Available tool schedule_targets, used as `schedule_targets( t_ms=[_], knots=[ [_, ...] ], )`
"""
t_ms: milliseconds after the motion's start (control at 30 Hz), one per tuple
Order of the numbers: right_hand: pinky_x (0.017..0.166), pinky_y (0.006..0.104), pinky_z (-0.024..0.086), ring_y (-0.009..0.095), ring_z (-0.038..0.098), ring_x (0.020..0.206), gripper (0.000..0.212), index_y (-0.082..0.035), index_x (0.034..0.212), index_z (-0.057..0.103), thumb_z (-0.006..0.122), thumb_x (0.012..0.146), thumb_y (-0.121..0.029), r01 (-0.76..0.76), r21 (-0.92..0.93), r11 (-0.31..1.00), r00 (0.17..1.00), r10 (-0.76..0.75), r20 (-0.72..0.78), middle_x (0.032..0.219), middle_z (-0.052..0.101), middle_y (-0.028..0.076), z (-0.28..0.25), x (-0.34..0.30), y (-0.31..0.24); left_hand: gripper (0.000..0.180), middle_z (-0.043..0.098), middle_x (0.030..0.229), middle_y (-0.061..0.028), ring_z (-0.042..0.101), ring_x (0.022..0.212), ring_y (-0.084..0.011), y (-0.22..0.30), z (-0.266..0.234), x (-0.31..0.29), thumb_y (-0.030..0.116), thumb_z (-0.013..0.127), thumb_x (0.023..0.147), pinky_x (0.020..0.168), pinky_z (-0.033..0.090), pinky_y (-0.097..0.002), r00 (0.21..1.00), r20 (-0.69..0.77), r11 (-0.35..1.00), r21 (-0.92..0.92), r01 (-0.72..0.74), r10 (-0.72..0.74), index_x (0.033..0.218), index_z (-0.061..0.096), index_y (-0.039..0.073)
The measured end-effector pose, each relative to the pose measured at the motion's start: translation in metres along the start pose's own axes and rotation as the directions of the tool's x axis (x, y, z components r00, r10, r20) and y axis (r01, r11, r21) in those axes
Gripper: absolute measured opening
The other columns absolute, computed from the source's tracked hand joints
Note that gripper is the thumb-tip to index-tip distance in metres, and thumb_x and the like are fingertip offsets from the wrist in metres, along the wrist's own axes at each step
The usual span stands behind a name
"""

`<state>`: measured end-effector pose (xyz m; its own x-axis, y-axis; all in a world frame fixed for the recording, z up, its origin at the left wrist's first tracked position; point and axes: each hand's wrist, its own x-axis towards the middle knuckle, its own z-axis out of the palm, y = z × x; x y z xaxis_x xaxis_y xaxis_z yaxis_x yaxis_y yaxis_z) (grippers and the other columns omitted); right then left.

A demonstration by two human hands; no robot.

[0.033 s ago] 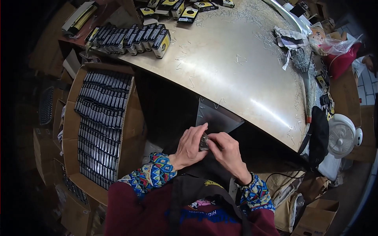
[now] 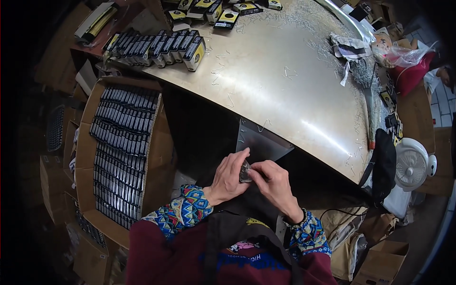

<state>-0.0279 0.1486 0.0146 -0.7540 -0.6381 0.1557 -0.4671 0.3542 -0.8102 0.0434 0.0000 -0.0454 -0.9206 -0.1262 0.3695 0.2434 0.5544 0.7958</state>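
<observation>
My left hand (image 2: pixel 228 176) is curled around a small grey, shiny bundle (image 2: pixel 244 173) that looks like bent metal wires; its exact kind is too small to make out. The fingertips of my right hand (image 2: pixel 274 184) pinch the bundle from the other side. Both hands are in front of my body, just below a metal flap (image 2: pixel 260 142) at the table's near edge. Several bent wire hooks (image 2: pixel 264 125) lie along that edge, close to my hands. My fingers hide part of the bundle.
Beyond is a shiny metal-topped table (image 2: pixel 270 95) with a heap of wire hooks (image 2: pixel 361 71). A row of small black-and-yellow boxes (image 2: pixel 194 53) stands at its left corner. Left of me is a carton (image 2: pixel 159 190) packed with similar boxes. A white fan (image 2: pixel 411 164) stands right.
</observation>
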Motion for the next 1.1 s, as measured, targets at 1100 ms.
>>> schedule_targets(
  t_ms=[1100],
  knots=[
    [0.058,0.0205,0.045,0.006,0.056,0.065,0.013,0.003,0.097,0.068,0.065,0.091,-0.008,-0.386,0.313,0.868,0.918,0.394,0.042,0.078,0.065,0.001,-0.069,0.038,-0.002,0.076,0.056,0.116,-0.0202,0.056,0.106,-0.0365,0.024,-0.016,0.056,0.013,0.08,0.068,0.09,0.046,-0.0419,0.997,0.039,0.998,0.01,0.063,-0.064,0.132,0.041,-0.001]
  ],
)
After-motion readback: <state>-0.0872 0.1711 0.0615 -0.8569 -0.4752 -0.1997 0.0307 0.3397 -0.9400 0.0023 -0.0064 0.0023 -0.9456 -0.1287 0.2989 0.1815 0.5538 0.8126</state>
